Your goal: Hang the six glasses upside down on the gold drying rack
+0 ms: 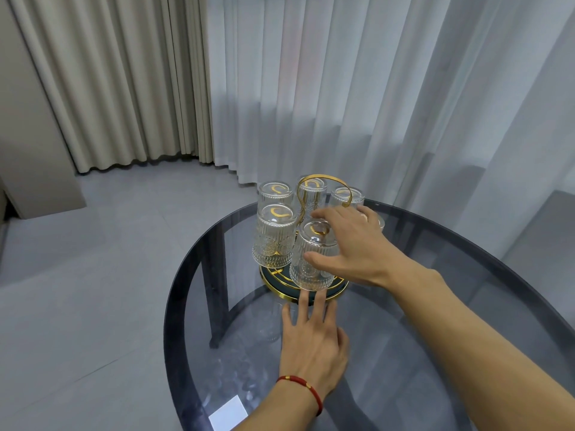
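The gold drying rack [323,186] stands on a dark round tray with a gold rim [281,289], at the far side of the glass table. Several ribbed clear glasses hang upside down on it: a front-left glass [273,237], two back glasses [275,192] [311,191], a right-back glass [347,195]. A sixth glass behind my right hand shows only a sliver. My right hand [354,244] wraps around the front glass [312,262], thumb on its side. My left hand [311,340] lies flat on the table, fingertips touching the tray's front rim.
The smoked glass table [420,353] has a dark rim and dark legs showing through it. A white square of paper [228,412] lies near its front edge. Sheer white curtains hang close behind the rack; beige drapes and grey floor tiles lie to the left.
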### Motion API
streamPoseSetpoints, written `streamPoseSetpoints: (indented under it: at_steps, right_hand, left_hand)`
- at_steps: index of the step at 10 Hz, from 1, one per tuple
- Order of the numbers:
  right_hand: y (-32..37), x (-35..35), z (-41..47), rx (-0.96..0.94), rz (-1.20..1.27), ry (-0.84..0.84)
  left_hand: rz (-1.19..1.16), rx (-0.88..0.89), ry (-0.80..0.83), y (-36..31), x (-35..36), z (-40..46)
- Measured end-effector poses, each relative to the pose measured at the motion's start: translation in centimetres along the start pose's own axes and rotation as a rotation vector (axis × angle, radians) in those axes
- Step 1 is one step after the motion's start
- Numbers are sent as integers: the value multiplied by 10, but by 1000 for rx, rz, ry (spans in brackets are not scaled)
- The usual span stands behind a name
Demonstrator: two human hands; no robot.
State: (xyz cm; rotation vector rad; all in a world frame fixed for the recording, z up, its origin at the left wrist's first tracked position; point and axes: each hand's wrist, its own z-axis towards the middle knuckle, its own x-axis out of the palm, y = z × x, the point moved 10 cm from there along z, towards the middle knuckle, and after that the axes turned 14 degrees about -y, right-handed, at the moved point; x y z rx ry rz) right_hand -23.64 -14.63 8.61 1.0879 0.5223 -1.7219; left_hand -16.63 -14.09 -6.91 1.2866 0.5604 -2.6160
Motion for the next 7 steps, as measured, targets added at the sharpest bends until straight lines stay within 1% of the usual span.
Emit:
streamPoseSetpoints:
  at_steps: [2,4,5,6,7]
  right_hand:
    - [2,0,-3,-11,-47,7]
    - [4,0,-11,-28,-71,-26]
    - [6,-3,-16,-32,-53,-57]
    - [3,-18,-28,-26,4,-185]
    - [-2,-45,-51,31,165,-386]
  left_hand:
    - [3,1,-14,-1,-3,0]
    - [-46,-1,-37,-2,-9,2]
    - [-84,-32,11,-1,-5,1]
    - [-94,-73,89,1,-1,-3]
    - [-102,-59,235,-20,-13,-16]
